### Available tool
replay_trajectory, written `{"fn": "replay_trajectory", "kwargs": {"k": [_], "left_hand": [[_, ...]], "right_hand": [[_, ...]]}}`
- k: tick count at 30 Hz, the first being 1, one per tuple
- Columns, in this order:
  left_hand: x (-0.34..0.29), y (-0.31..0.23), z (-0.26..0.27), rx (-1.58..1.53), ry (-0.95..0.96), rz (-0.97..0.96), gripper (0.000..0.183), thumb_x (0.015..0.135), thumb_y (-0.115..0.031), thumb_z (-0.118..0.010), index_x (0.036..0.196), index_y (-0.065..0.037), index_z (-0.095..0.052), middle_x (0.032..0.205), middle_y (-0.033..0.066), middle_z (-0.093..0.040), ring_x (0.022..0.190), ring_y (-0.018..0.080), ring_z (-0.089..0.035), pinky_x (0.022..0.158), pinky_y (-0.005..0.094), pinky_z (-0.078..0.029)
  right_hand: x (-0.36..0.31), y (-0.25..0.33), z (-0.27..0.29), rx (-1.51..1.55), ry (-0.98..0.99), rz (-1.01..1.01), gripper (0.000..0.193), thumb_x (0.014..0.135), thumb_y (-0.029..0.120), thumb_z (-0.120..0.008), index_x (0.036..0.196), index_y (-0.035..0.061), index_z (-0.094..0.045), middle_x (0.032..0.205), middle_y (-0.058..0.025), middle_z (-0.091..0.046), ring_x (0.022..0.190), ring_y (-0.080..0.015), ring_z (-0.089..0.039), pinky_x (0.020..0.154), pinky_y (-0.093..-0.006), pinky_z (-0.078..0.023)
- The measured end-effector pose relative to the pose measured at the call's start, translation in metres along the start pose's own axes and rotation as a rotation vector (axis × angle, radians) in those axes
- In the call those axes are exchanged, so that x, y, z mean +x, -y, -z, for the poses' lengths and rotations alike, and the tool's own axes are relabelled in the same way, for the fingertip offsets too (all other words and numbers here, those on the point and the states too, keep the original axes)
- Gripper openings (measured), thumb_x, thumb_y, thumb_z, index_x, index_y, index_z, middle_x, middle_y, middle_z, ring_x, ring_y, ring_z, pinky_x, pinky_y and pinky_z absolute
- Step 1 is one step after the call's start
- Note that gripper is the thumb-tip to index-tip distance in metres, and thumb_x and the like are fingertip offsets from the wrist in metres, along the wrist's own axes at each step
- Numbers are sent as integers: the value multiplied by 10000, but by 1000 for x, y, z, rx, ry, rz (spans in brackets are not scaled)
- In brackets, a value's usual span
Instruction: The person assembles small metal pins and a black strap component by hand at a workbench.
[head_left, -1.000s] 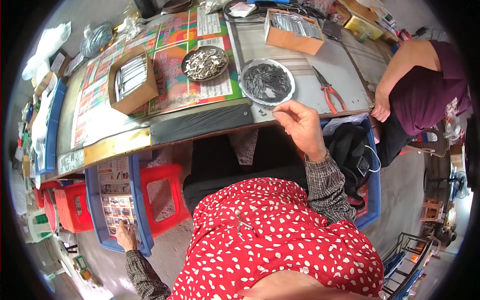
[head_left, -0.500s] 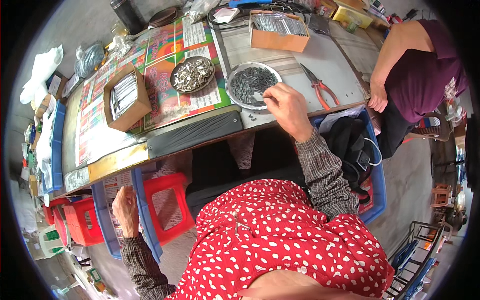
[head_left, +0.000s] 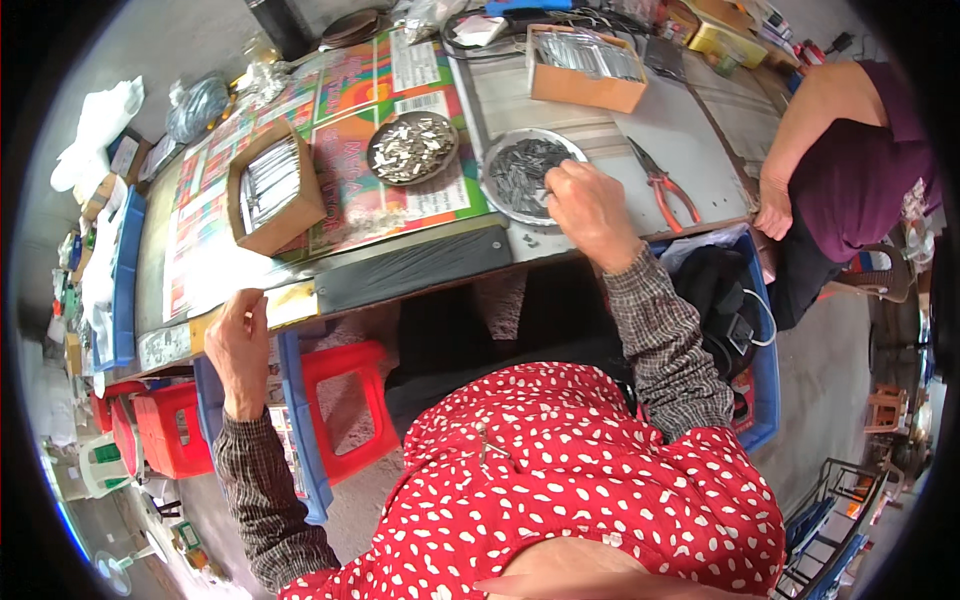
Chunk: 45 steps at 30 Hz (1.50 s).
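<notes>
My right hand (head_left: 597,212) is at the right rim of a round light dish (head_left: 492,196) heaped with small dark grey pieces (head_left: 527,170). Its fingers are curled together, and whatever they pinch is hidden. Close to the table's front left edge, my left hand (head_left: 238,345) is raised with thumb and fingers drawn together; I cannot make out anything between them. A darker round dish of short silvery pieces (head_left: 413,147) stands left of the light dish. Further left, a cardboard box (head_left: 305,200) holds thin silvery strips.
Red-handled pliers (head_left: 668,188) lie right of the light dish. Another cardboard box (head_left: 590,88) of thin metal pieces sits behind it. At the right, a person in purple (head_left: 850,190) rests a hand by the table. Blue crates (head_left: 762,385) and red stools (head_left: 345,410) stand below.
My left hand has risen from above the blue crate to the table's front edge. My right hand stays by the light dish. The whole view has shifted slightly.
</notes>
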<state>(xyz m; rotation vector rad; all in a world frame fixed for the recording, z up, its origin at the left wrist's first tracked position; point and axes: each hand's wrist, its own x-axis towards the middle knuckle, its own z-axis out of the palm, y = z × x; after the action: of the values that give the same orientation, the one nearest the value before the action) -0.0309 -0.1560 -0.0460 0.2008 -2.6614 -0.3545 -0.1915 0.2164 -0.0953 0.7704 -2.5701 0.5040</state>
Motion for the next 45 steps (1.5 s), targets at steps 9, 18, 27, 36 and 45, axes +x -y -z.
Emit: {"fn": "replay_trajectory", "kwargs": {"k": [9,18,27,36,45], "left_hand": [[72,18,-15,74,-105,-109,30,809,-94,-592,820,-66,-588,716,102,-612,612,274,-586,552,356,-439],[135,37,-45,169,46,-107,110,742,-112,-636,850,-95,-632,782,80,-619,774,276,-609,657,381,-460],[159,34,-66,188,142,-237,170,718,-72,-654,888,-81,-658,862,90,-637,846,277,-615,731,390,-476],[159,26,-68,251,147,-239,149,703,-70,-664,836,-62,-596,839,103,-580,833,304,-591,706,411,-464],[156,31,-70,199,102,-255,214,691,-64,-658,892,-65,-585,869,111,-581,846,314,-588,715,412,-464]], "right_hand": [[8,-6,2,25,84,59,79,711,83,-513,687,10,-497,700,-148,-527,717,-340,-554,638,-452,-437],[13,-4,-3,34,123,-9,73,712,76,-532,748,14,-522,731,-148,-557,734,-343,-556,635,-441,-417],[10,1,1,134,95,-92,78,729,53,-535,787,10,-504,765,-150,-548,758,-341,-557,660,-440,-435],[6,7,4,212,-29,-146,91,734,46,-596,786,26,-523,750,-122,-579,704,-319,-580,602,-404,-450],[5,9,3,294,-52,-146,87,754,16,-578,830,1,-539,724,-131,-584,644,-259,-591,595,-338,-458]]}}
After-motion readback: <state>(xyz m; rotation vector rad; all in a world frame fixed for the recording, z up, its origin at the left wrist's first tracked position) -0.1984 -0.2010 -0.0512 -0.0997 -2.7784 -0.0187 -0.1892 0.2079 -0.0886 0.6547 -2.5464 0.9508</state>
